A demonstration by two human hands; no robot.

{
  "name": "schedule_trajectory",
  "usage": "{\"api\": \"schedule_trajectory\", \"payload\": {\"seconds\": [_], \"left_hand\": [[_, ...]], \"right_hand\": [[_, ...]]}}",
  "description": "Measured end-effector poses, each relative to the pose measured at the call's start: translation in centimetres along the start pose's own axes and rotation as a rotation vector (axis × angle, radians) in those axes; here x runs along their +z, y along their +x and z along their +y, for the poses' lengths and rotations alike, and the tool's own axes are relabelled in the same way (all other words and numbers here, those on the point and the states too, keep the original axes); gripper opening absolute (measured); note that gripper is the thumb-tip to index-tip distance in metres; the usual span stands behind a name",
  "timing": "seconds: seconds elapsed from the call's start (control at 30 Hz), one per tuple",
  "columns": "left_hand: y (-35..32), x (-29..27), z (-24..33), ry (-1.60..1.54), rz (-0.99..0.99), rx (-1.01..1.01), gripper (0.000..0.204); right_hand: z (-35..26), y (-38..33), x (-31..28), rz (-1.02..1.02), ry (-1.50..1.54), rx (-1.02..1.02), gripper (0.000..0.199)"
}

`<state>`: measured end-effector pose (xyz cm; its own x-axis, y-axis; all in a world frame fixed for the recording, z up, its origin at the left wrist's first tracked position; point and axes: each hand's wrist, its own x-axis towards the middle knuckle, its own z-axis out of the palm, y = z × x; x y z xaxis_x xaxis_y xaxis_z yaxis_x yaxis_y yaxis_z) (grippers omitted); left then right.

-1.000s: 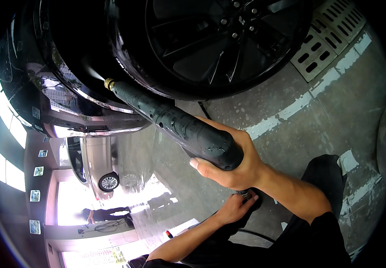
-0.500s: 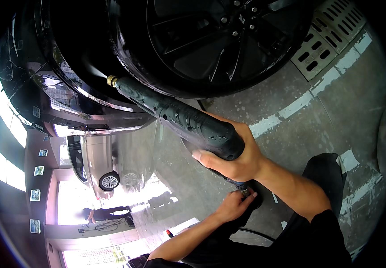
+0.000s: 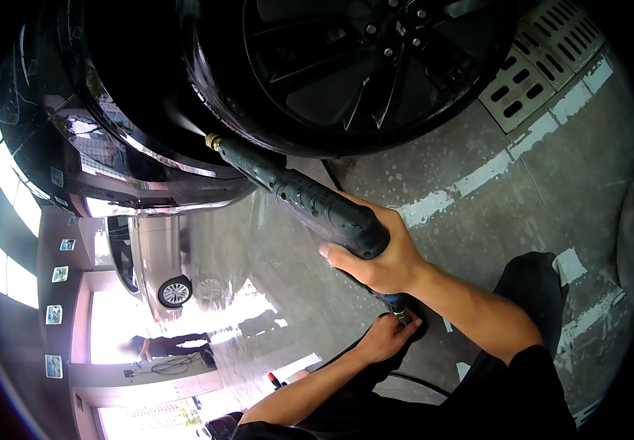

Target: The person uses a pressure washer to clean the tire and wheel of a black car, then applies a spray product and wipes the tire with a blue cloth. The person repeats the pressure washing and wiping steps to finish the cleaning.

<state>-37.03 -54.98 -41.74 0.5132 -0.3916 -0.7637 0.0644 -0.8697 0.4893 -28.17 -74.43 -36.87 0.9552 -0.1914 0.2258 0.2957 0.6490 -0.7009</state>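
My right hand (image 3: 394,260) is wrapped round the grip of a wet black pressure washer gun (image 3: 321,205). Its barrel slants up and left to a brass nozzle (image 3: 213,141), from which a pale jet of water sprays into the dark wheel arch (image 3: 148,110). Beside the nozzle stands a black car wheel (image 3: 376,81) with dark spokes and bare nuts. Below the grip, my left hand (image 3: 386,337) is closed on the metal hose fitting (image 3: 403,315) at the gun's lower end. The trigger is hidden by my right hand.
Glossy black bodywork (image 3: 192,196) curves round the left of the wheel. A slotted drain grate (image 3: 518,92) lies at the upper right on wet floor. A black hose (image 3: 419,383) trails near my legs. Farther off are a beige car (image 3: 157,253) and another person (image 3: 174,345).
The nozzle end has swung right, closer to the tyre, and the jet has moved with it. My right hand has shifted slightly left; my left hand stays on the fitting.
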Motion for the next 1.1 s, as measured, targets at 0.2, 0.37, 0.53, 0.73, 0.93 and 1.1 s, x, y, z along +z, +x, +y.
{"api": "schedule_trajectory", "payload": {"seconds": [0.2,0.37,0.53,0.73,0.93,1.1], "left_hand": [[-0.1,0.3,-0.3,-0.007,0.019,0.033,0.025],[-0.3,0.3,0.3,0.006,0.004,0.002,0.025],[-0.2,0.8,-0.6,-0.010,-0.003,-0.005,0.025],[-0.3,1.1,-1.0,0.015,0.008,0.024,0.024],[-0.1,1.2,-0.9,0.018,-0.049,-0.010,0.023],[0.4,2.5,-3.7,-0.084,0.003,0.081,0.024]], "right_hand": [[0.0,-0.2,0.0,-0.005,-0.005,-0.009,0.063],[0.6,-0.5,-0.2,0.006,-0.010,0.007,0.063],[0.6,-0.9,0.1,-0.024,-0.006,0.041,0.063],[0.9,-1.1,0.1,-0.016,-0.040,0.030,0.064],[1.3,-1.6,-0.1,-0.007,-0.040,0.104,0.064],[1.5,-2.0,0.6,-0.017,-0.047,0.045,0.066]]}}
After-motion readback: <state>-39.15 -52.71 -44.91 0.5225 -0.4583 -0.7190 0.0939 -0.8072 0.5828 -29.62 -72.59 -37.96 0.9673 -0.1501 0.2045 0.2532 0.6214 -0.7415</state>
